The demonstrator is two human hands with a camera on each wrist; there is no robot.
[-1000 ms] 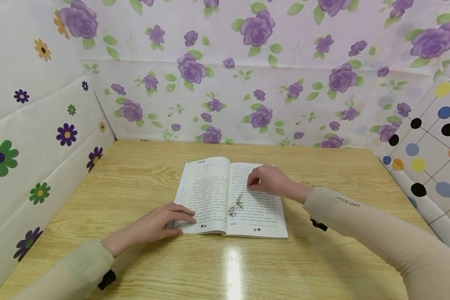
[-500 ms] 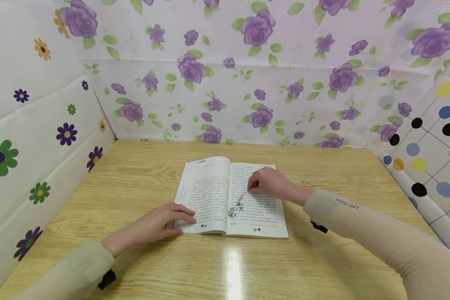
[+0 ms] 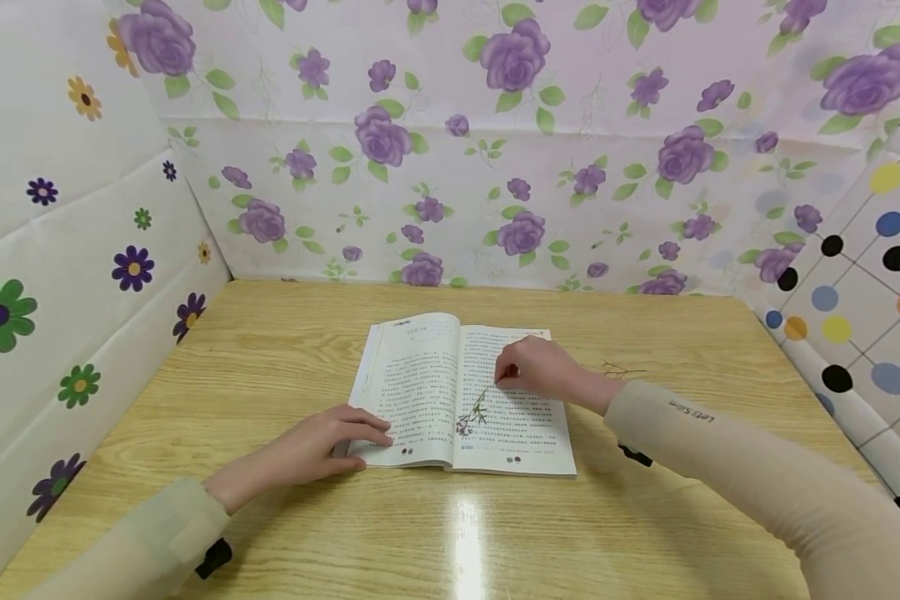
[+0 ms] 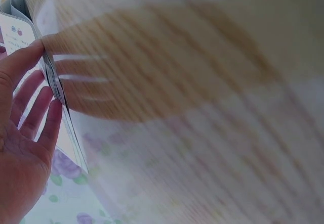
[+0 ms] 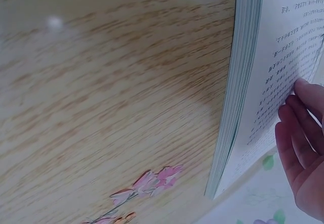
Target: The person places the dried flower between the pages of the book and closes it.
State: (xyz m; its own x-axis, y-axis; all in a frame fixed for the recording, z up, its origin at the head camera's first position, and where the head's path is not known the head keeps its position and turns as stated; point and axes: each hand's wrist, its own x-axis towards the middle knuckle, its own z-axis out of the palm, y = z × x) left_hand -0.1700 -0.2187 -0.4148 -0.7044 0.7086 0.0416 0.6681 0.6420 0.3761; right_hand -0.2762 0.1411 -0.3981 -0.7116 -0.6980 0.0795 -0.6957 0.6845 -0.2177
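Observation:
An open book (image 3: 412, 400) with printed pages lies on the wooden table. On its right page is a thin flower sprig (image 3: 478, 410), blossoms toward the spine. My right hand (image 3: 536, 367) pinches the stem end of this sprig with thumb and fingertips, low over the page. In the right wrist view that hand's fingers (image 5: 298, 133) are bent at the page; the sprig is hidden there. My left hand (image 3: 333, 442) rests on the book's lower left corner, fingers on the page and thumb by the lower edge. In the left wrist view its fingers (image 4: 35, 107) look fairly straight.
Right of the book, partly behind my right wrist, a second sprig (image 3: 624, 369) lies on the table (image 3: 285, 350); its pink blossoms (image 5: 157, 181) show in the right wrist view. Flowered sheets (image 3: 450, 167) stand behind and at both sides.
My right hand has moved slightly toward me, and the sprig has shifted a little the same way. More of the second sprig shows behind the wrist. My left hand stays put.

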